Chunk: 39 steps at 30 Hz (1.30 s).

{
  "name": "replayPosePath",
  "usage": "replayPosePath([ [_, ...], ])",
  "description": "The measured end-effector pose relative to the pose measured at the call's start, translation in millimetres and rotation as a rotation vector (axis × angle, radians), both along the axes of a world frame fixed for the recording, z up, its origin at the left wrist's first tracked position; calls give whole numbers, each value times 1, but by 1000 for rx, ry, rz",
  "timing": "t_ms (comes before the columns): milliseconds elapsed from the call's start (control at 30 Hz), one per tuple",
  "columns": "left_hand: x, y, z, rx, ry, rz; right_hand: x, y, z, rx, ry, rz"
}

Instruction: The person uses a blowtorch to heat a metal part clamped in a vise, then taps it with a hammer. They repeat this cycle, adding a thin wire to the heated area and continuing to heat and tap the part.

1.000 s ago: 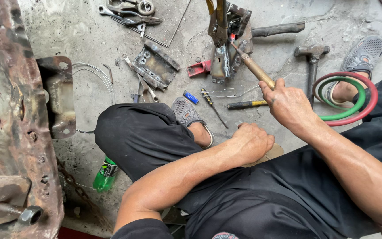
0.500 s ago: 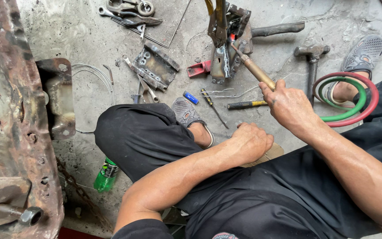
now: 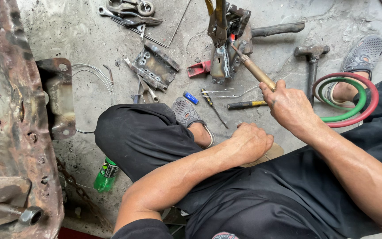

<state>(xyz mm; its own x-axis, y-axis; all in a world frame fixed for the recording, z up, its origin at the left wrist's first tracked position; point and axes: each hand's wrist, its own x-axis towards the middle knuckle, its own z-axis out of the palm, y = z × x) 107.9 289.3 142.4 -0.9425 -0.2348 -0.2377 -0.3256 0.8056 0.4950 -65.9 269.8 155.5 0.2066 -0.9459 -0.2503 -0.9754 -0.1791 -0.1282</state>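
head view: right hand (image 3: pixel 290 106) still grips the long brass torch (image 3: pixel 253 70) tight, tip at the grey metal part (image 3: pixel 221 62) at 12 o'clock; left hand (image 3: pixel 250 141) stays a loose, empty fist. nothing moved.

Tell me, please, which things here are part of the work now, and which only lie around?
In use:
right hand gripping the brass torch
metal bracket at the torch tip
red and green hoses
left hand, resting on the knee

Lying about:
hammer
screwdriver
blue lighter
green bottle
wrenches

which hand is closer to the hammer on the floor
Right. The right hand grips a brass torch just left of the hammer; the left hand rests lower down by the knee, farther off.
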Motion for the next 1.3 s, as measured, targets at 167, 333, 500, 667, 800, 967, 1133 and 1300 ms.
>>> replayPosePath([
  [167, -1, 0, -1, -5, -4, -7, -1, -2, -6, -20, -16, -6],
  [333, 0, 1, -2, -16, -3, -10, -2, -6, -18, -65, -73, 4],
  [500, 1, 1, -4, -40, 23, -3, -2, -13, -29, -62, -51, 6],
  [667, 1, 0, -2, -13, 6, -7, -2, -16, -37, -10, -6, 19],
  [800, 2, -1, 0, -8, -11, -8, -3, -15, -39, -24, -44, 8],
  [967, 0, 0, 0, -10, -28, -8, -2, -17, -37, -33, -31, 5],
  [1133, 1, 1, -3, 5, -34, 0, -3, -16, -37, -7, -56, -13],
  [1300, 1, -2, -10, 17, -33, 18, -4, -14, -36, -56, -41, -3],
])
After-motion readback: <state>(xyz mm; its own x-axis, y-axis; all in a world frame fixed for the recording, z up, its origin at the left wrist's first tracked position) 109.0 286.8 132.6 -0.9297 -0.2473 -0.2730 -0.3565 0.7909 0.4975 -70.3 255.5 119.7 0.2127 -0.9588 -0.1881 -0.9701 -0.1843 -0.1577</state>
